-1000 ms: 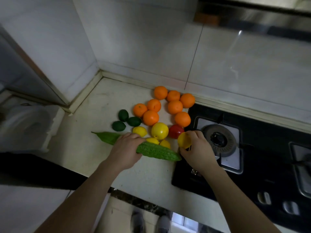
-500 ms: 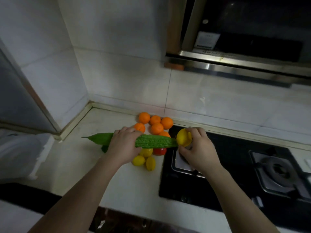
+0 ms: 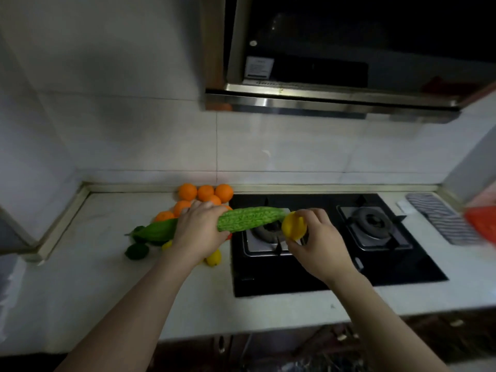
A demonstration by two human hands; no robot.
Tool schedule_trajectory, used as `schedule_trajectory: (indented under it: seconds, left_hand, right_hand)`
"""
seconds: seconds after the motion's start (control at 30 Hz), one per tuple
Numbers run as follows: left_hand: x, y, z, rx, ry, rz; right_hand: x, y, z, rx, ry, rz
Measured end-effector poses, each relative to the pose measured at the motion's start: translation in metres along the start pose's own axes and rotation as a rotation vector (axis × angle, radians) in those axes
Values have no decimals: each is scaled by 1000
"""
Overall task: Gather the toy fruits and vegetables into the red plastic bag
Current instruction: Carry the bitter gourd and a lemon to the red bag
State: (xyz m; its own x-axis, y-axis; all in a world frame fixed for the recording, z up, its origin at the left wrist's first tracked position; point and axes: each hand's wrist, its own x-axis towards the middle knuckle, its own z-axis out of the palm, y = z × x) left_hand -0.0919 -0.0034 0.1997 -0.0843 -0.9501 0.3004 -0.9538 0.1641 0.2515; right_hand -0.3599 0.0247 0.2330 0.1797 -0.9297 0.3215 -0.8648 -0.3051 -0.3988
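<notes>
While both hands are raised above the countertop (image 3: 80,277), each one carries a toy. Positions below are all taken from the black gas hob (image 3: 402,267).

- Left hand (image 3: 200,232): fingers curled over a green bitter gourd (image 3: 249,219), gripping it near the middle. It sits over the hob's left edge. The gourd lies roughly level; its bumpy end reaches out above the hob's left burner (image 3: 264,232), and its smoother dark green end sticks out past the hob's left side.
- Right hand (image 3: 319,245): fingers and thumb closed round a small yellow toy fruit (image 3: 294,226), held above the hob between its two burners. The fruit is just beside the gourd's bumpy tip; contact cannot be judged.
- Oranges (image 3: 205,193): clustered on the counter off the hob's rear left corner, against the wall, partly hidden behind the left hand.
- Limes (image 3: 137,251): dark green, on the counter well left of the hob.
- Lemon (image 3: 214,257): on the counter just beside the hob's left edge, below the left wrist. A second yellow piece peeks out beside it.
- Striped cloth (image 3: 442,218): flat on the counter to the right of the hob.
- Red item (image 3: 480,221): beyond the cloth, at the frame edge, too blurred to identify.
- Range hood (image 3: 335,100): mounted on the wall above the hob.
</notes>
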Motion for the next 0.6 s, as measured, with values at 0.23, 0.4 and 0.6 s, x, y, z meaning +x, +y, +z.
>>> schedule_trajectory:
  seconds: [0.23, 0.4, 0.6]
  left_hand:
    - [12, 77, 0, 35, -4, 91]
    - [19, 166, 12, 7, -4, 148]
    - [21, 294, 42, -38, -39, 223]
  right_hand:
    - [-41, 50, -53, -17, 99, 101]
    - [-78, 114, -98, -45, 122, 177]
    - [-129, 205, -164, -64, 163, 248]
